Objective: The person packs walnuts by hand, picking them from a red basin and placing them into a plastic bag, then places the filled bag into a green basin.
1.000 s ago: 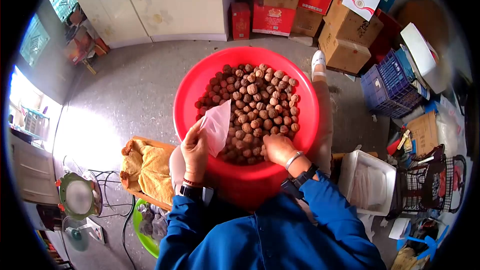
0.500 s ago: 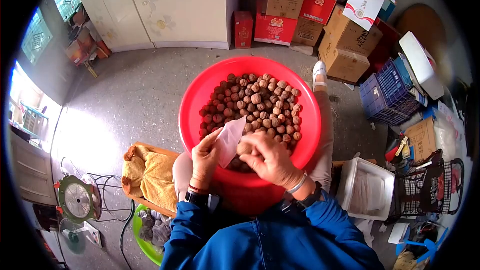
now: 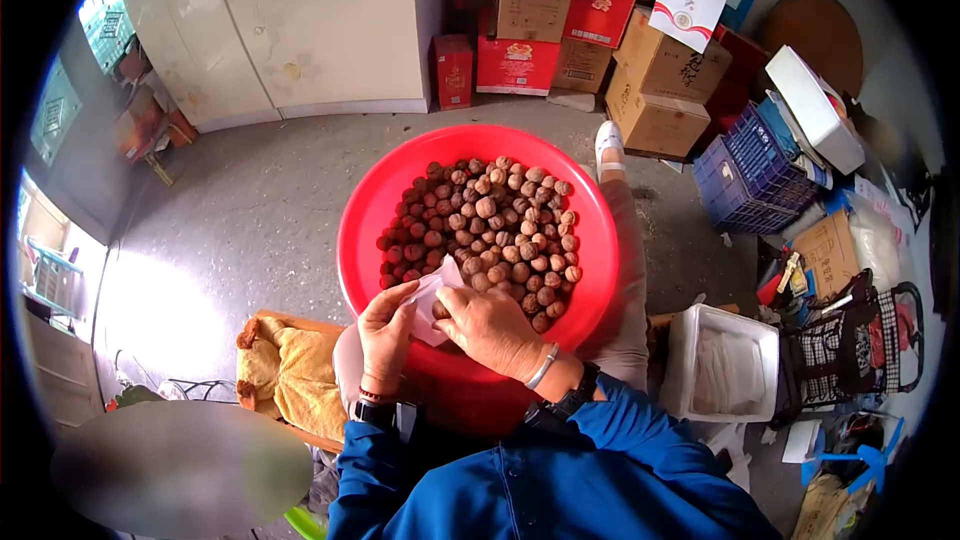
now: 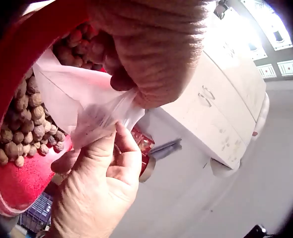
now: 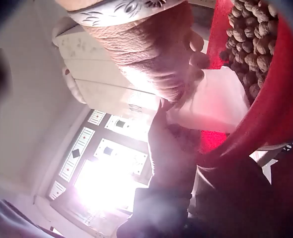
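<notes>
Left hand (image 3: 384, 335) had a narrow grip, pinching the edge of the plastic bag (image 3: 428, 292), held over the near part of the red basin (image 3: 358, 230). Grip of right hand (image 3: 497, 335) was at the bag's mouth, apparently on a single nut (image 3: 441, 310); loose walnuts (image 3: 500, 225) lay heaped beyond. Doing it well probably meant keeping the mouth spread and releasing deep inside, film unsnagged

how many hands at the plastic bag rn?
2. The left hand pinches the plastic bag on the left in the head view; the right hand is on its other side, over the red tub's near part.
</notes>
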A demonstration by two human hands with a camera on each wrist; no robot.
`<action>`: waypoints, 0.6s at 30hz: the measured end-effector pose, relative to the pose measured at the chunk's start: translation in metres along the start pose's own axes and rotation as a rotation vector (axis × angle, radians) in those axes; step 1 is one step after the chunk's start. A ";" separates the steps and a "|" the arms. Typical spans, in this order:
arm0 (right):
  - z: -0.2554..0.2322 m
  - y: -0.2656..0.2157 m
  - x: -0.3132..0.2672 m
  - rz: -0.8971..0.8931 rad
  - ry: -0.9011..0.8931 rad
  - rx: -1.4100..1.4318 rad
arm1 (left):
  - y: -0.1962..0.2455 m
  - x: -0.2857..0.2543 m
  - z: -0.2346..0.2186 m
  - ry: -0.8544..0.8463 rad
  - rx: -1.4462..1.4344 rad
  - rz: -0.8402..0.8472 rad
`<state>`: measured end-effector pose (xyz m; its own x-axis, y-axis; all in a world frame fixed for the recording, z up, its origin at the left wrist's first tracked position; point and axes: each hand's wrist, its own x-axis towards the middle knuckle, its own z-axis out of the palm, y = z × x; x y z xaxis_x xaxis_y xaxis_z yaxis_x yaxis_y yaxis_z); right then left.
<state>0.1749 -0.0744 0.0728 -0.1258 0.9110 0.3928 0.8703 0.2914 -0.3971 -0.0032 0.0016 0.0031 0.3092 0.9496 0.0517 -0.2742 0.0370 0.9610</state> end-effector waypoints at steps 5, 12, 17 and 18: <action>-0.007 0.004 0.000 -0.033 0.104 0.243 | -0.003 0.000 0.002 0.084 -0.068 0.105; -0.016 0.076 -0.021 0.382 0.106 0.106 | 0.003 -0.001 0.007 0.355 -0.165 0.081; 0.011 0.084 -0.028 0.212 -0.061 0.097 | -0.002 0.005 0.014 0.469 -0.138 0.172; 0.019 0.083 -0.027 0.148 -0.071 0.126 | -0.004 0.005 0.013 0.470 -0.144 0.191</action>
<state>0.2418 -0.0690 0.0136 -0.0382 0.9635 0.2648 0.8161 0.1830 -0.5481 0.0117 0.0024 0.0036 -0.1918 0.9794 0.0632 -0.4184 -0.1398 0.8974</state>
